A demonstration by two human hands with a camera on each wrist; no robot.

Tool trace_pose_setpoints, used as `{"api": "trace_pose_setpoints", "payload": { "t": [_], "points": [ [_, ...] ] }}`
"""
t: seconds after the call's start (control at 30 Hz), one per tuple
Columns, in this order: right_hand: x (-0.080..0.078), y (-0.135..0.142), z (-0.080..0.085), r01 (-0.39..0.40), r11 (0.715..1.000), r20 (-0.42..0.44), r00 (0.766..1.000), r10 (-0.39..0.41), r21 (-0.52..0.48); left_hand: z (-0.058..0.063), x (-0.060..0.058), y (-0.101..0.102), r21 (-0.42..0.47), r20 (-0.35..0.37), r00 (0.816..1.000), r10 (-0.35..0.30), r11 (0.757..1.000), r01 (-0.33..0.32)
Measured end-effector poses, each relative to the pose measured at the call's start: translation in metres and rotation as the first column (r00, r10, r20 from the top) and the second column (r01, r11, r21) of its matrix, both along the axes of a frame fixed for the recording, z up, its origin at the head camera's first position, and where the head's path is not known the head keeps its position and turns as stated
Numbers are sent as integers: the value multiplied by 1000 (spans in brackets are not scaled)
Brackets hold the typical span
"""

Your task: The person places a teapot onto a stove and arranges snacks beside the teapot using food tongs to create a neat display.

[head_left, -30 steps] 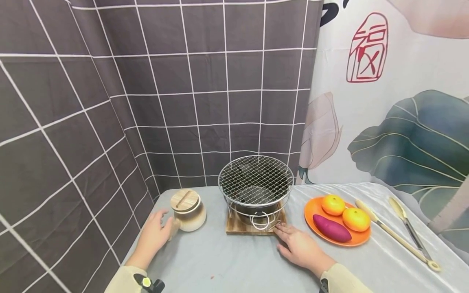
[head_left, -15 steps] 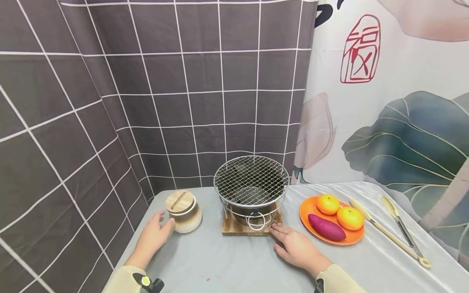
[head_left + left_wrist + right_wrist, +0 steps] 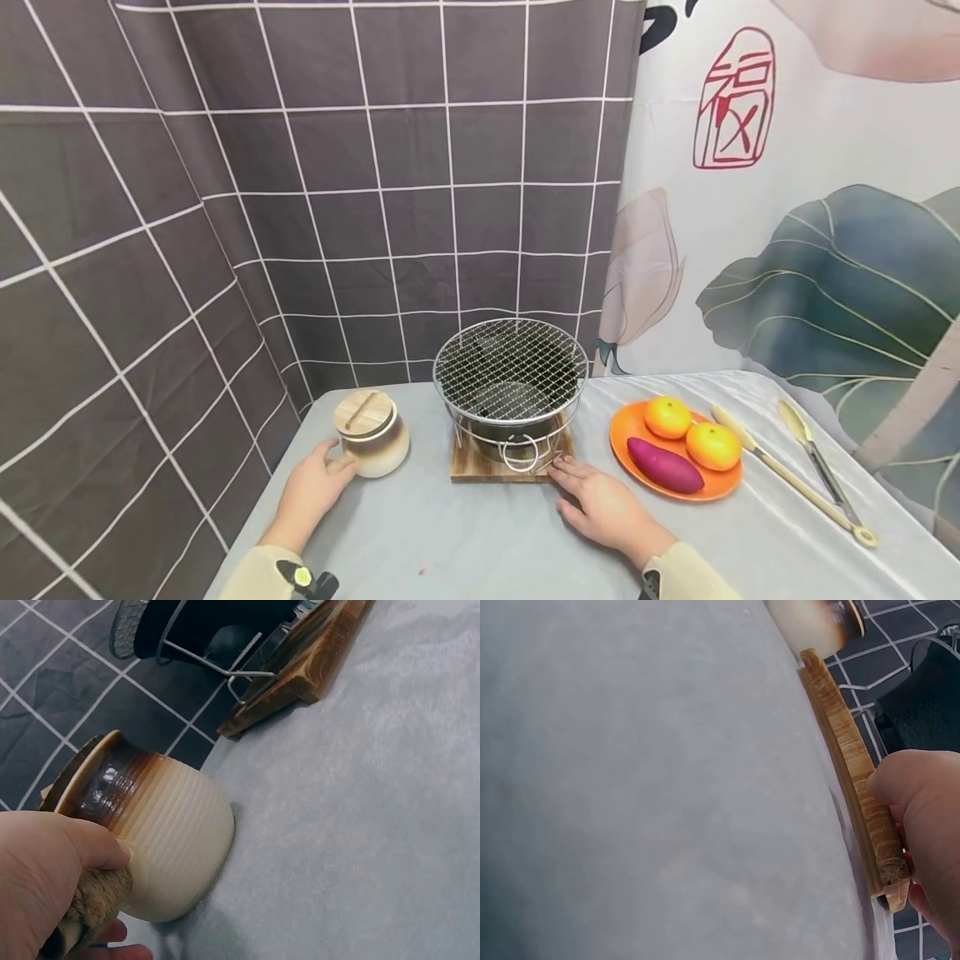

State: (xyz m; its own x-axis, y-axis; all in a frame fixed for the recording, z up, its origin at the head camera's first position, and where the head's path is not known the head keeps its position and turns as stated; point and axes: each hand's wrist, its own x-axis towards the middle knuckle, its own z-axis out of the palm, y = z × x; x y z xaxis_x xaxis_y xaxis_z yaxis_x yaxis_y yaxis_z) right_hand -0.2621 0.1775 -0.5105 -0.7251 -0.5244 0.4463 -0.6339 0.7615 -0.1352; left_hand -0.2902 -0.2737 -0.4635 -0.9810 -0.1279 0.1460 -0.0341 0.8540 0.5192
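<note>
A cream-and-brown ceramic pot (image 3: 384, 454) with a wooden lid (image 3: 363, 412) stands at the left of the table. My left hand (image 3: 309, 492) is at its near left side. In the left wrist view, the thumb and fingers grip the pot's brown side handle (image 3: 105, 896), with the thumb tip right at the pot wall. My right hand (image 3: 607, 508) rests its extended fingers on the near right corner of a wooden board (image 3: 480, 468). On that board stands a dark round grill stove, topped by a wire mesh rack (image 3: 510, 367).
An orange plate (image 3: 720, 492) right of the stove holds two mandarins (image 3: 713, 446) and a purple sweet potato (image 3: 664, 465). Spread tongs (image 3: 802, 487) lie beyond it. A dark checked curtain (image 3: 405, 225) hangs close behind and left of the table.
My left hand has moved in to the pot, and its thumb now covers the handle that showed earlier. The head view has swung slightly right. My right hand stays at the board.
</note>
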Motion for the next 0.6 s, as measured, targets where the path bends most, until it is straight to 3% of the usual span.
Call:
{"api": "trace_pose_setpoints", "payload": {
  "t": [0.27, 0.5, 0.6],
  "points": [
    [-1, -2, -2, 25, 1000, 8, 1000, -25, -13, 0, -1, -1, 9, 6, 1000, 13, 1000, -13],
    [1, -1, -6, 18, 999, -2, 1000, -18, -46, -6, 1, 0, 153, 26, 1000, 16, 988, -19],
    [0, -1, -7, 20, 998, -7, 1000, -20, -52, -6, 1, 0, 163, 20, 1000, 22, 986, -25]
  ]
}}
